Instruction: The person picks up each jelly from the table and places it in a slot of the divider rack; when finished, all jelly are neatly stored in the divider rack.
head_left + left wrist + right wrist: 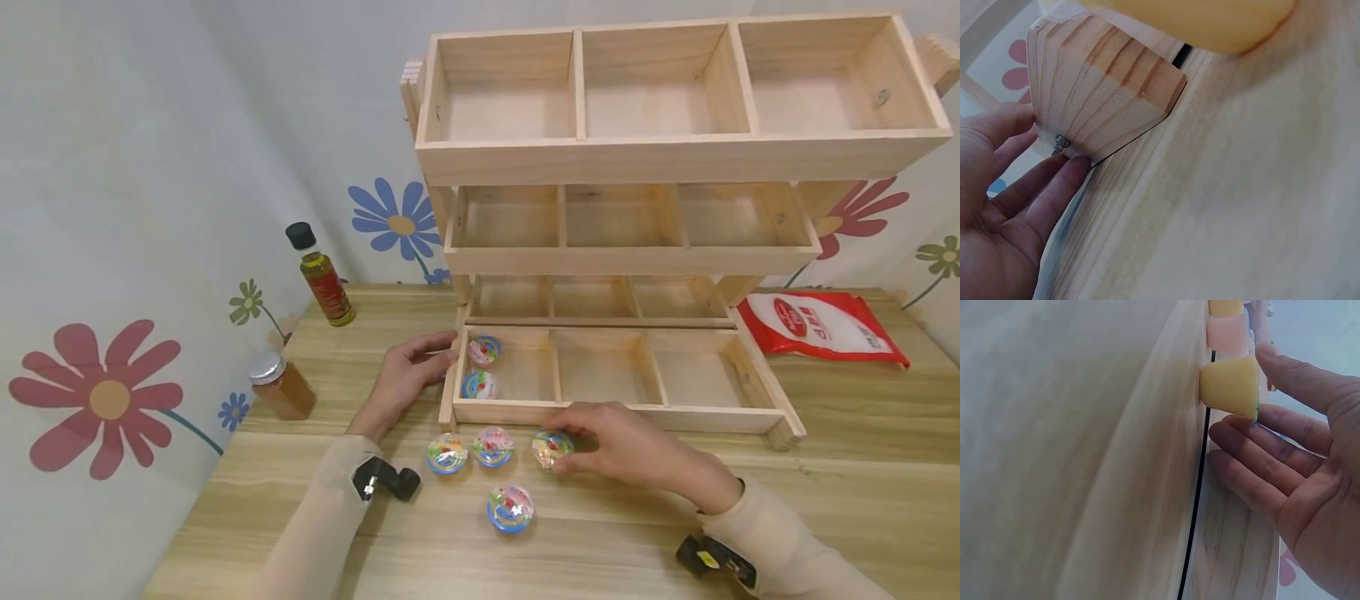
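My right hand (626, 446) is at a small yellow jelly cup (551, 448), its thumb and index finger at opposite sides of the rim. In the right wrist view this cup (1230, 386) stands on the tabletop, lid facing away. My left hand (405, 379) touches the left end of the wooden rack (447, 392), its fingertips against the side panel (1094, 87) near a metal bolt. Left of the right hand stand two jelly cups, a yellow one (447, 454) and a pink one (493, 447). Another jelly cup (510, 509) stands nearer me. Two more (483, 351) occupy the bottom tier's left compartment.
The rack's upper tiers (675, 158) rise above the hands, each split into three compartments. An oil bottle (325, 283) and a jar with a silver lid (285, 387) stand at left. A red and white bag (825, 327) lies to the right of the rack.
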{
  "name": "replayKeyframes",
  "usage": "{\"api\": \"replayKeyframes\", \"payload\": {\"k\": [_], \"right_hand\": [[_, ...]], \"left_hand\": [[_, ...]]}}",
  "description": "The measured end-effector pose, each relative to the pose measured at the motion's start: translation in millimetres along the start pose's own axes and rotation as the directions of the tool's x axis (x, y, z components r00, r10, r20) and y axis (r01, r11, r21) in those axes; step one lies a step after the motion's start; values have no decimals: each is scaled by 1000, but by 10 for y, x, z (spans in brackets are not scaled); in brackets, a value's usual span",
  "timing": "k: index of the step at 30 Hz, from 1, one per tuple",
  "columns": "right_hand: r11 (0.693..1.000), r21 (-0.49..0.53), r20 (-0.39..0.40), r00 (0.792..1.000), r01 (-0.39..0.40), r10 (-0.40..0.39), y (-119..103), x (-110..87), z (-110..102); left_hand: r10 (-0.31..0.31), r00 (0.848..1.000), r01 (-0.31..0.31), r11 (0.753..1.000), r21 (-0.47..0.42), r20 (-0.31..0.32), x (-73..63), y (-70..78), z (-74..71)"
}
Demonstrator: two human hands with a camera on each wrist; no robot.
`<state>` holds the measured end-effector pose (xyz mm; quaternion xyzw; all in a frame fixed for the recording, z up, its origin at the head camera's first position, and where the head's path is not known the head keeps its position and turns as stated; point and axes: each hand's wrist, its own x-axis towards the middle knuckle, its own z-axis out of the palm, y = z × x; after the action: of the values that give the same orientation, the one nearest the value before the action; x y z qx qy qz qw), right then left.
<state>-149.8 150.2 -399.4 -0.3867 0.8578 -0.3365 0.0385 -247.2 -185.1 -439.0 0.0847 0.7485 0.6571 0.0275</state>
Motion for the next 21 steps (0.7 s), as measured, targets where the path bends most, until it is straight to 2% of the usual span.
{"api": "replayKeyframes", "payload": {"k": [7,21], "right_hand": [[999,-13,6,1000,29,-29,21,3,20],[1000,7,1,1000,29,-29,17,8,36]], "left_hand": [[0,1000,0,1000,11,-2,4,1,0],[-10,1000,10,1000,-6,-4,9,9,9]]}}
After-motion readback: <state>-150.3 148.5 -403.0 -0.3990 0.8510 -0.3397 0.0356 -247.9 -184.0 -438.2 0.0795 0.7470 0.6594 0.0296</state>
